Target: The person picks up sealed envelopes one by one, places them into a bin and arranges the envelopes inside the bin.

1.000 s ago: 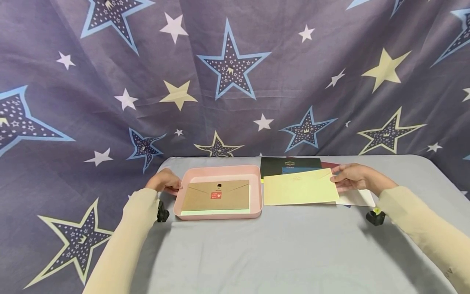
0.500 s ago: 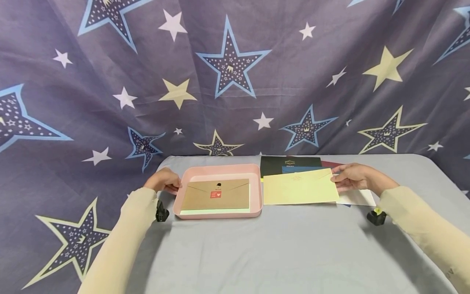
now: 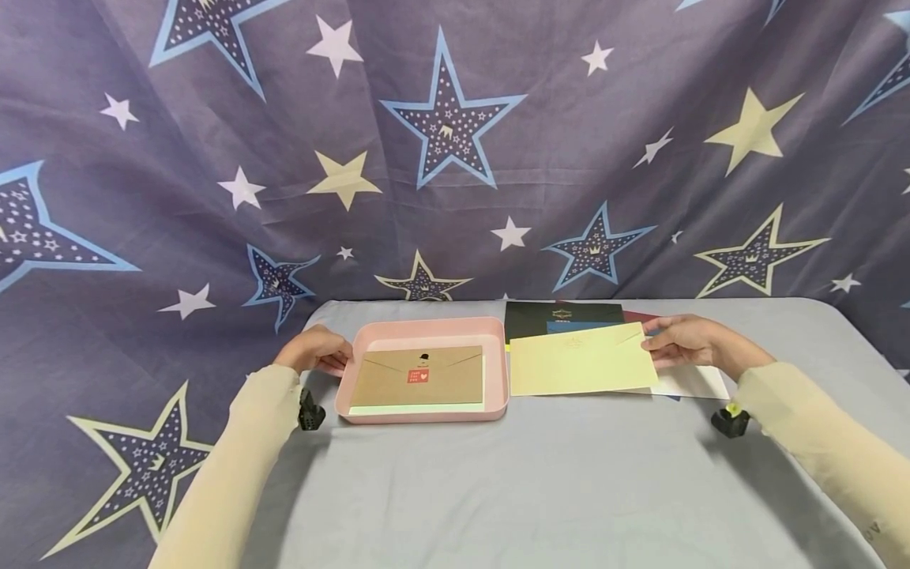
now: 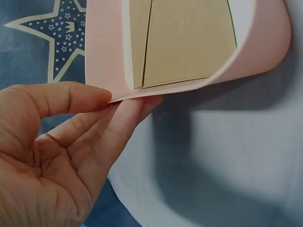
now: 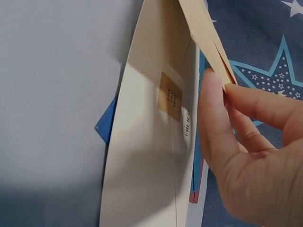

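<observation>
One yellow envelope (image 3: 579,363), its three o'clock end raised above a white envelope (image 3: 697,383), is pinched there by the right hand (image 3: 686,344). Just beside it, toward nine o'clock, sits a pink tray (image 3: 426,417), its nine o'clock rim pinched by the left hand (image 3: 316,350). Inside lies a brown envelope (image 3: 419,393). Blue (image 3: 583,326) and black envelopes (image 3: 529,322) lie toward twelve o'clock of the yellow one on the tabletop (image 3: 498,490), before a starry curtain (image 3: 398,71).

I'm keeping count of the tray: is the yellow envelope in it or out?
Out: the right hand pinches the yellow envelope by its right end, over other envelopes to the right of the tray.
</observation>
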The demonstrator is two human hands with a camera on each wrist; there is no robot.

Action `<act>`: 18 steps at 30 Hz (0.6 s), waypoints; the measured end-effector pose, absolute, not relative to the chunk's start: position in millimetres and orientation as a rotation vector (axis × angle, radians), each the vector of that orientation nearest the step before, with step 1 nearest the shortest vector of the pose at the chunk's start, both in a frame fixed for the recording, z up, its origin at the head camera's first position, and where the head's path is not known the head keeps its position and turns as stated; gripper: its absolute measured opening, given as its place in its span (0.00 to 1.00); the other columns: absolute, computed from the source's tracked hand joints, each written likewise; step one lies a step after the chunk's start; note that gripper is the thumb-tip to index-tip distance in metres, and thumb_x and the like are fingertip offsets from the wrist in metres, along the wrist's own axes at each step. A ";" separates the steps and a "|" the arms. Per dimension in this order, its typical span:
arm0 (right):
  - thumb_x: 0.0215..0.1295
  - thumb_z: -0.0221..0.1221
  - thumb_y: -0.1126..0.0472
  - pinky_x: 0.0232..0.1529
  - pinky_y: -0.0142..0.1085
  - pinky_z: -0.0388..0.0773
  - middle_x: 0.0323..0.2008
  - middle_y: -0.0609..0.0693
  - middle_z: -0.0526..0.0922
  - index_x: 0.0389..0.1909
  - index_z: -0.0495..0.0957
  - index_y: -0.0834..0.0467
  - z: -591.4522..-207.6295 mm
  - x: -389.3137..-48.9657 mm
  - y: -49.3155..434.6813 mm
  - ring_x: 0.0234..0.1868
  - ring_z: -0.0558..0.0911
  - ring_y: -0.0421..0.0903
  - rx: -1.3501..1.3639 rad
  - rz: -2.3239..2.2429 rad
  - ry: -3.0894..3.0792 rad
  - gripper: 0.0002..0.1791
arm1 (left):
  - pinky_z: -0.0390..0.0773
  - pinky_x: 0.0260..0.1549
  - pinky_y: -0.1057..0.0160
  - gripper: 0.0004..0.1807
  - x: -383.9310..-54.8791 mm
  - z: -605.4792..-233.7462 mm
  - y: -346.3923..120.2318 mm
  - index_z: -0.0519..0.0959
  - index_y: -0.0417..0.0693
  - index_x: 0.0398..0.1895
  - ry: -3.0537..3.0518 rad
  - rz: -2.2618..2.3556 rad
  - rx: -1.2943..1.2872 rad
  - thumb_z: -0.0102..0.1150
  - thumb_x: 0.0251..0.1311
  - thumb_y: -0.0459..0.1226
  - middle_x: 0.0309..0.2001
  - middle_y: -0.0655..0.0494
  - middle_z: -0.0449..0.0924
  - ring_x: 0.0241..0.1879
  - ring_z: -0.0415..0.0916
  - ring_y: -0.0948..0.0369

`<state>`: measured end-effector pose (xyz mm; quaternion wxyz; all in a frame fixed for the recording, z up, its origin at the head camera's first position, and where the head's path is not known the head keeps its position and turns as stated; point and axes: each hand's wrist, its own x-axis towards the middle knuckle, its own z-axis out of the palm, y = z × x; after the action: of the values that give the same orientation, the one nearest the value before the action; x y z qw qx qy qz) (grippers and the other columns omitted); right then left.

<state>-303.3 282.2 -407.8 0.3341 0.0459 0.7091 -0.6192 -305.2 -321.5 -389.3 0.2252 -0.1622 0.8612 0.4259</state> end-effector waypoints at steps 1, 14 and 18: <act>0.72 0.55 0.71 0.45 0.36 0.89 0.32 0.46 0.88 0.66 0.60 0.66 -407.5 -303.3 282.3 0.36 0.88 0.41 0.117 -1.617 1.858 0.25 | 0.88 0.29 0.66 0.07 -305.1 -389.6 -321.7 0.81 0.32 0.35 2.373 1.178 -0.451 0.58 0.55 0.27 0.22 0.54 0.82 0.21 0.80 0.64; 0.73 0.53 0.72 0.44 0.34 0.89 0.32 0.44 0.87 0.72 0.52 0.70 -403.9 -307.4 288.0 0.35 0.88 0.39 0.084 -1.594 1.915 0.31 | 0.87 0.27 0.66 0.03 -305.1 -390.1 -324.0 0.81 0.35 0.29 2.363 1.205 -0.483 0.58 0.55 0.28 0.20 0.55 0.80 0.19 0.80 0.64; 0.72 0.54 0.72 0.44 0.34 0.89 0.32 0.45 0.87 0.71 0.55 0.69 -402.4 -307.5 288.1 0.35 0.88 0.39 0.098 -1.606 1.907 0.30 | 0.87 0.26 0.66 0.03 -305.2 -391.4 -325.1 0.81 0.36 0.29 2.366 1.199 -0.478 0.59 0.56 0.28 0.20 0.54 0.80 0.19 0.80 0.64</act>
<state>-307.5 288.1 -402.4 0.3175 0.0373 0.7247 -0.6104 -305.2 -325.1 -391.4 0.2213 -0.1731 0.8561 0.4338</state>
